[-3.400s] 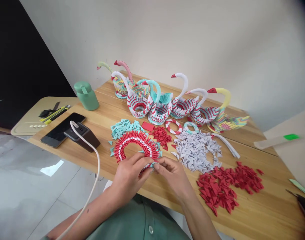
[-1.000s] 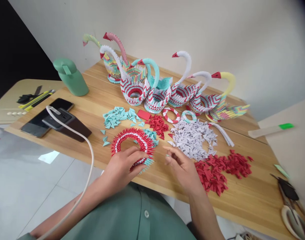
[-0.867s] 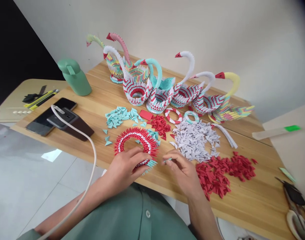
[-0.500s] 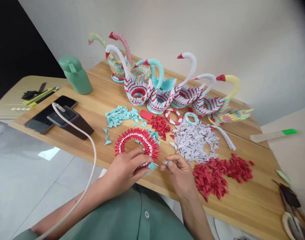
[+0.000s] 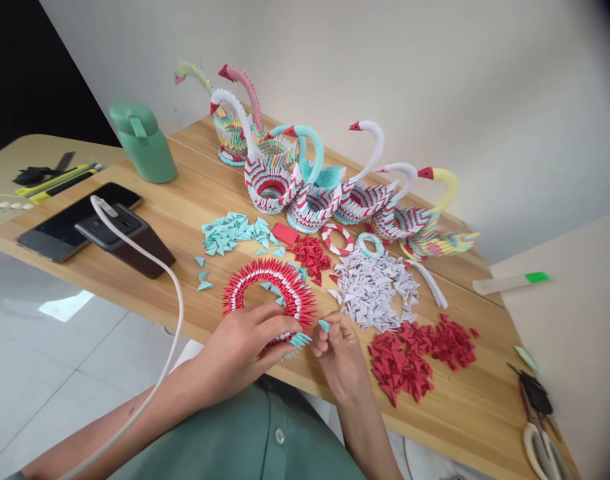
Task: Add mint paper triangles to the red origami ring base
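Observation:
My left hand (image 5: 252, 337) is closed on the near side of a ring of folded paper pieces (image 5: 269, 270), red and white with a short turquoise stretch by the fingertips. Just right of the ring, my right hand (image 5: 339, 350) pinches a small turquoise folded paper piece (image 5: 324, 325), apart from the ring. Beyond the ring lie a heap of turquoise paper triangles (image 5: 229, 233) and a small red heap (image 5: 311, 259). A large pile of white triangles (image 5: 372, 287) spreads past my right hand, with red triangles (image 5: 405, 363) to its right.
Several paper swans (image 5: 317, 193) stand along the back, with two small paper rings (image 5: 337, 239) before them. A green bottle (image 5: 145, 143), a phone (image 5: 49, 233) and a dark power bank (image 5: 129, 240) with a white cable are at left. Scissors (image 5: 539, 433) lie at right.
The turquoise piece in my right hand has turned and shows more beyond the fingertips. My left hand still holds the ring. The view has shifted slightly.

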{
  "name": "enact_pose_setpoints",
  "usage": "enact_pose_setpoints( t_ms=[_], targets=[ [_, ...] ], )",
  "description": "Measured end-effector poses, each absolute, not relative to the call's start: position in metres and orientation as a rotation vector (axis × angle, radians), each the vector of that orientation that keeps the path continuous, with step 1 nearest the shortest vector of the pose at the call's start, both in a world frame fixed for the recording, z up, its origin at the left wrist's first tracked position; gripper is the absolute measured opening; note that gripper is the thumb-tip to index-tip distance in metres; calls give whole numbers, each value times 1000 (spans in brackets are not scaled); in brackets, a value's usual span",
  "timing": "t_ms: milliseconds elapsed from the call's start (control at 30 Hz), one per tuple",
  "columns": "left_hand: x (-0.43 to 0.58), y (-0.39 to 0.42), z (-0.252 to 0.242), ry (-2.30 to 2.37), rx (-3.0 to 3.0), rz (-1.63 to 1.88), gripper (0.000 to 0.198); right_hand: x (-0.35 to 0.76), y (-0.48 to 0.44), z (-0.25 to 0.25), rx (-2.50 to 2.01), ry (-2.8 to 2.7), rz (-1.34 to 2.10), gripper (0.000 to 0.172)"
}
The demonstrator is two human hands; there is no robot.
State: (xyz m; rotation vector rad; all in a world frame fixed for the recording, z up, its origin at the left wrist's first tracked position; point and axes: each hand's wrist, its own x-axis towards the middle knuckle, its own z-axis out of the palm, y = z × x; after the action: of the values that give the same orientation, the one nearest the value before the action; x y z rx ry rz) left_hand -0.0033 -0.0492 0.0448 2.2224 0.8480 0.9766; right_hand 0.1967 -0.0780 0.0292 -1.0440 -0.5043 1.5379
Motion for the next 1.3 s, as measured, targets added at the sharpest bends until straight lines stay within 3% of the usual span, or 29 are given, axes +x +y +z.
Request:
enact_pose_setpoints(
  t_ms=[500,1300],
  targets=[
    [-5,-51,52,833,2211,1016,16,197,-80,29,-1091,-705,1459,18],
    [-5,-50,54,836,2188,976,18,200,-77,26,-1108,-877,1409,16]
  ],
)
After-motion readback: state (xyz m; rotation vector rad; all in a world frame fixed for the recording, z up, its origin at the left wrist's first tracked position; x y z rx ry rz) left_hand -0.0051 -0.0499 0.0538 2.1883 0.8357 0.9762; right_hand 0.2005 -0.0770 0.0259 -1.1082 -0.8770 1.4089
